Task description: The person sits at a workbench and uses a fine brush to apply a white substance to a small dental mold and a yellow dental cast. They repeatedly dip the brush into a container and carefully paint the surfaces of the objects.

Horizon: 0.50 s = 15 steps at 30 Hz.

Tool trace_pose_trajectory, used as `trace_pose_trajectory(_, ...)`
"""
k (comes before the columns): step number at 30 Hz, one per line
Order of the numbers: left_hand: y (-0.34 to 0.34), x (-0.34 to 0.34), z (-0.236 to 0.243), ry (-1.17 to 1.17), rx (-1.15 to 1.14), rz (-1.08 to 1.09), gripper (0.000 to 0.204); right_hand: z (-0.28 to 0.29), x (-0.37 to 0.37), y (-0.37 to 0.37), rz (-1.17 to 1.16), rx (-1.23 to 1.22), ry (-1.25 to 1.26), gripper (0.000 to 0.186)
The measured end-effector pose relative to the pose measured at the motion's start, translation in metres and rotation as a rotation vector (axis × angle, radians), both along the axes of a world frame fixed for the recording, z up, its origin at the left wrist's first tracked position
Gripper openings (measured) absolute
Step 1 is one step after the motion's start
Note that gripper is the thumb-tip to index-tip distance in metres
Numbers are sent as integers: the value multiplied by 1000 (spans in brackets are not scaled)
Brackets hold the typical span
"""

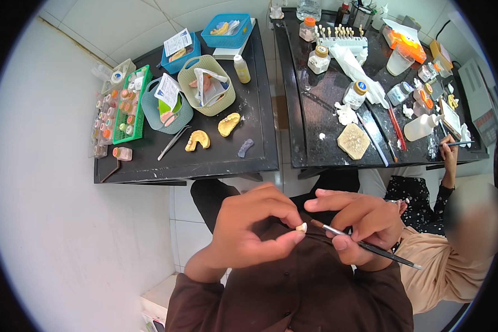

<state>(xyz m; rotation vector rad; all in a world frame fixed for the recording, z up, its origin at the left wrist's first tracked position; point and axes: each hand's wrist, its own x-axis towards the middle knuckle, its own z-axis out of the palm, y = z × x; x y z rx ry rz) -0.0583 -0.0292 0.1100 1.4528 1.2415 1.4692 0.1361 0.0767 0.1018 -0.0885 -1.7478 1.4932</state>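
My left hand [254, 227] pinches a small white-and-yellowish tooth-shaped piece [301, 227] between thumb and finger, above my lap. My right hand [359, 224] grips a thin brush [382, 252] with a black handle and silver ferrule; its brown bristles are close beside the piece, and I cannot tell whether they touch. On the left black table [260, 155] beyond my hands lie two yellow dental casts [197, 139] [228, 124], metal tweezers [172, 143] and a grey-blue molded piece [245, 147].
The left table carries baskets [210, 77] and a green tray of jars [133, 105]. The right table [304, 155] holds jars, bottles, brushes, a tooth shade rack [340, 41] and a honeycomb block [353, 141]. A co-worker [437, 265] sits at my right, holding a thin tool. A white wall rises left.
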Motion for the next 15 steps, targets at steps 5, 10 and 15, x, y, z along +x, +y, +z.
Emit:
trace_pose_trajectory(5,-6,19,-40,-899,-79,-195,11,-4,-4,3,-3,75,97,32)
trace_pose_trajectory(10,-8,37,-54,-1286,-118,-236,17,-24,-13,-7,-39,160,203,39)
trace_pose_trajectory(15,-8,46,-58,-1377,-75,-266,15,-26,-18,-14,-130,241,185,38)
